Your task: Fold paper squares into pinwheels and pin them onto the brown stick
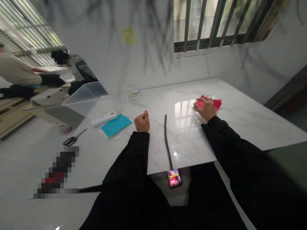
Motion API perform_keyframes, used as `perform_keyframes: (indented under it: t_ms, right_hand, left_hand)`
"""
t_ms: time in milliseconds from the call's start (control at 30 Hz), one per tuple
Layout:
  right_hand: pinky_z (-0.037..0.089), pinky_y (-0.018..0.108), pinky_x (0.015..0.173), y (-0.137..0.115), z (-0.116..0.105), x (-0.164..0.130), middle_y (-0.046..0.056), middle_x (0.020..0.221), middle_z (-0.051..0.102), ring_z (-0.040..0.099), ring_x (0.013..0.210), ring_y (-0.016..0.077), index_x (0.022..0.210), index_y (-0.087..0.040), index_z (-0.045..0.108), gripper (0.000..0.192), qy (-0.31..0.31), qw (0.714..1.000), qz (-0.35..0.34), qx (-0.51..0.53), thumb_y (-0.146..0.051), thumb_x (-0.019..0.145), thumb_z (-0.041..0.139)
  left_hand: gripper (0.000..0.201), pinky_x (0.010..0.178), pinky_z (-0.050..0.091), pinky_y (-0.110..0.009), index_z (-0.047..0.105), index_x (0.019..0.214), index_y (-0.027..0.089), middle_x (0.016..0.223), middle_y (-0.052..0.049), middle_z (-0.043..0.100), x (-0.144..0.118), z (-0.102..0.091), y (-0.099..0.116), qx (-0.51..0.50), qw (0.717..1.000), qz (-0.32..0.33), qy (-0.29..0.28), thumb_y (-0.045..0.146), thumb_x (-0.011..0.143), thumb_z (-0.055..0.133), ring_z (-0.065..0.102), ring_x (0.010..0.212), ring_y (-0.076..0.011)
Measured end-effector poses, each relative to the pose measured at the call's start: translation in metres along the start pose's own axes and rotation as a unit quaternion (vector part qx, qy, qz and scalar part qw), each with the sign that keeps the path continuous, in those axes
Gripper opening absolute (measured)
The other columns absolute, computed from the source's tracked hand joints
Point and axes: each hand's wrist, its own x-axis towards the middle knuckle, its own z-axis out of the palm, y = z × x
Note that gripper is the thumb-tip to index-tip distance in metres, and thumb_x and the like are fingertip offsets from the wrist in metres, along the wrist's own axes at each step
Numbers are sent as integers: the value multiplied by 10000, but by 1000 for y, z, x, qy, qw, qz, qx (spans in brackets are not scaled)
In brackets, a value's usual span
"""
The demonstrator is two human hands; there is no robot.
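My left hand point(142, 122) rests on the white marbled table point(187, 140), closed in a fist with the thumb side up; nothing shows in it. Farther to the right, my right hand point(206, 108) lies over a folded piece of red paper point(217, 104), its bent fingers gripping the left part. The palm hides some of the paper. Between my forearms runs a thin, slightly curved brown stick-like strip point(166, 137), reaching the table's near edge. Left of my left hand, a sheet of blue paper point(116, 125) lies on paler sheets.
Black-handled scissors point(72, 140), a white oblong device point(104, 118) and a blurred-out dark object point(57, 172) lie on the left. A clear plastic bin point(83, 97) stands behind them. A white cable point(135, 93) lies by the wall. Two people sit at far left.
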Motion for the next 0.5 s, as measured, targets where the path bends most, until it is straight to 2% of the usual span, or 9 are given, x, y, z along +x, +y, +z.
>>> perform_keyframes:
  t_ms: [100, 200, 267, 433, 500]
  right_hand:
    - [474, 455, 1055, 19, 1, -6, 199, 1187, 741, 632, 1142, 337, 1165, -126, 783, 391, -81, 995, 34, -39, -401, 895, 712]
    - [519, 431, 966, 24, 3, -10, 170, 1125, 781, 690, 1042, 317, 1119, -141, 811, 319, -145, 984, 72, -68, -335, 916, 659]
    - [529, 418, 919, 24, 2, -10, 155, 1087, 797, 711, 991, 310, 1092, -150, 826, 305, -153, 980, 95, -89, -286, 935, 603]
    - [537, 412, 848, 20, -2, -7, 159, 1011, 803, 717, 935, 323, 1083, -150, 830, 373, -158, 977, 93, -111, -436, 905, 671]
    - [536, 413, 851, 19, -2, -6, 160, 992, 800, 719, 924, 318, 1044, -149, 834, 356, -157, 976, 94, -119, -416, 932, 628]
  left_hand:
    - [568, 589, 166, -343, 231, 528, 226, 558, 34, 177, 0, 0, 1, -1, 1000, -7, 4, 422, 986, 504, 206, 556, -118]
    - [562, 590, 171, -338, 242, 527, 224, 561, 33, 180, 0, 0, 0, -5, 1000, -10, -3, 423, 979, 511, 205, 560, -119]
    - [557, 590, 174, -336, 251, 529, 222, 564, 31, 185, -1, -1, 0, -8, 1000, -9, -8, 430, 974, 514, 209, 563, -120]
    - [544, 592, 175, -336, 255, 544, 217, 568, 26, 190, -2, -1, 2, -7, 1000, -12, -11, 445, 969, 507, 216, 575, -124]
    - [543, 592, 174, -337, 253, 547, 217, 568, 26, 188, -1, -1, 2, -4, 1000, -15, -10, 447, 967, 506, 215, 580, -124]
